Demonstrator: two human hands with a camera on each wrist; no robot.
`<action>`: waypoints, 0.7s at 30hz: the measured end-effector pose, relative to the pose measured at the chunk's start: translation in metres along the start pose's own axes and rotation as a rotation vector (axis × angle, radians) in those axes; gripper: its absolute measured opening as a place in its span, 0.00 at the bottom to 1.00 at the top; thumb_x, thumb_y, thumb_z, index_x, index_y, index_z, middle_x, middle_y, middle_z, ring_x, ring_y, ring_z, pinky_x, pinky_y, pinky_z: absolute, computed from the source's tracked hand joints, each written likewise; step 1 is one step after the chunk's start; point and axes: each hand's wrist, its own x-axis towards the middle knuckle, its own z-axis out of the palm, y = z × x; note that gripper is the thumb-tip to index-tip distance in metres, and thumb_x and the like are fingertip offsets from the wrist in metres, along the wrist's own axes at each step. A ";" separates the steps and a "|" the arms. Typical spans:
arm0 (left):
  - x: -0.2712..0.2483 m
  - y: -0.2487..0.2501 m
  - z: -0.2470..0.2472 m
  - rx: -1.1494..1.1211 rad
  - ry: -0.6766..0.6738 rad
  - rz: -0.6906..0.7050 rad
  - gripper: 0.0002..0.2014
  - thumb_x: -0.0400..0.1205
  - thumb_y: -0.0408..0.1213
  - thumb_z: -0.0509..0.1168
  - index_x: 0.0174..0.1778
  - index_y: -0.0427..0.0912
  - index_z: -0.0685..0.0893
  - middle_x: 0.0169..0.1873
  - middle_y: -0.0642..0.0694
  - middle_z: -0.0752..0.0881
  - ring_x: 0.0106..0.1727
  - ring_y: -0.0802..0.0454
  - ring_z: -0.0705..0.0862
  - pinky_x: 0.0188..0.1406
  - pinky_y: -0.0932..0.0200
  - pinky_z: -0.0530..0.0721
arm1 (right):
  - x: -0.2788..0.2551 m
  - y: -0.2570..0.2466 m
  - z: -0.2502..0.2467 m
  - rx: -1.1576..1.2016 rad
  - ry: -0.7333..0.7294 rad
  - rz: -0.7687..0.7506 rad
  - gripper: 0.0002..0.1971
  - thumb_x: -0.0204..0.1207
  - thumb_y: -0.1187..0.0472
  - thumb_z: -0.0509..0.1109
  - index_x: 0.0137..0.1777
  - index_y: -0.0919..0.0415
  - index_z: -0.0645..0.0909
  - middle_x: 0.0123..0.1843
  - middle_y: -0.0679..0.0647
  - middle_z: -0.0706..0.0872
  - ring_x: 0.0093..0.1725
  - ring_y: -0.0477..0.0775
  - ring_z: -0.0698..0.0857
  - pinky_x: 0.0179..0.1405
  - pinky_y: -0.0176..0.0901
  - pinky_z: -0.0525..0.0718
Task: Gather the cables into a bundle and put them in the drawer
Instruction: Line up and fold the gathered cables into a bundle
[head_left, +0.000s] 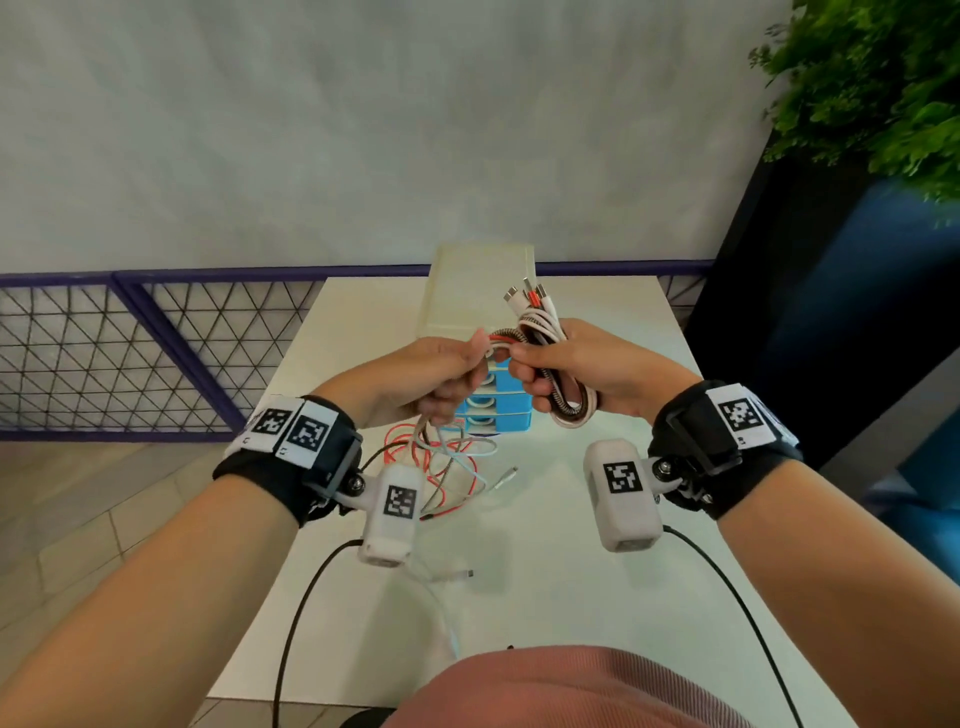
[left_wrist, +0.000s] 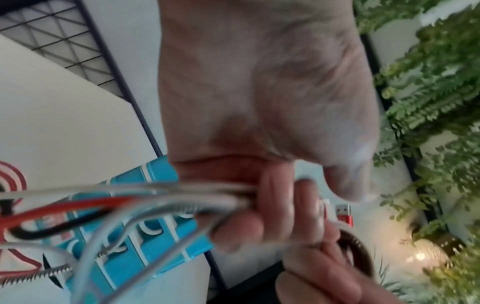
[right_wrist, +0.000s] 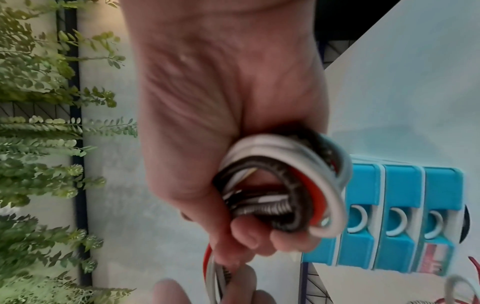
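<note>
A purple wire-mesh fence (head_left: 156, 353) runs along the far left, behind the white counter (head_left: 571, 597). On the counter near the person's left forearm lie the loose tails of the cables (head_left: 447, 467): red, white, pale blue and a braided one, tangled together, with one white plug end (head_left: 511, 472) lying free and another white connector (head_left: 460, 573) closer to the body.

The left hand (head_left: 431, 374) is raised above the counter, its fingers (left_wrist: 275, 205) curled and pinching a gathered run of those strands; the left wrist view shows white, red, black and spring-wrapped cables passing through the curled fingers and trailing down toward the counter. The strands bridge the small gap to the right hand (head_left: 587, 369), which is level with it and just beside it.

Behind and below the two hands stands a small drawer unit (head_left: 493, 400) with a pale translucent top and blue drawer fronts (right_wrist: 400, 218), each with a white half-ring pull. All the drawers in view look pushed in.

The right hand's fingers (right_wrist: 249, 236) are wrapped round a coiled bundle (head_left: 561, 374) of the cables, loops hanging below the fist and several plug ends (head_left: 530, 296), silver and one red, sticking up above it. The right wrist view shows white, red and dark braided loops packed in the curled fingers.

At far right a green leafy plant (head_left: 883, 88) hangs over a dark panel.
</note>
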 end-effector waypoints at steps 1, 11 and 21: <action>-0.001 0.000 0.001 -0.043 -0.024 -0.016 0.23 0.73 0.63 0.54 0.32 0.44 0.73 0.18 0.53 0.63 0.18 0.57 0.60 0.25 0.62 0.65 | 0.000 0.001 0.000 -0.015 -0.002 -0.003 0.06 0.84 0.64 0.64 0.53 0.66 0.80 0.33 0.51 0.80 0.28 0.47 0.74 0.28 0.39 0.79; -0.006 -0.014 0.001 -0.309 -0.142 -0.041 0.23 0.85 0.54 0.47 0.38 0.42 0.77 0.21 0.49 0.69 0.23 0.53 0.67 0.34 0.60 0.73 | 0.006 0.009 -0.006 -0.020 0.065 -0.039 0.07 0.85 0.64 0.63 0.48 0.63 0.81 0.31 0.50 0.78 0.26 0.45 0.74 0.28 0.37 0.78; 0.012 -0.017 0.022 0.510 0.362 0.081 0.13 0.89 0.44 0.49 0.41 0.45 0.72 0.29 0.54 0.74 0.30 0.56 0.72 0.30 0.62 0.70 | 0.027 0.026 -0.001 0.003 0.295 -0.018 0.14 0.84 0.48 0.63 0.49 0.61 0.78 0.31 0.50 0.76 0.28 0.47 0.76 0.31 0.42 0.80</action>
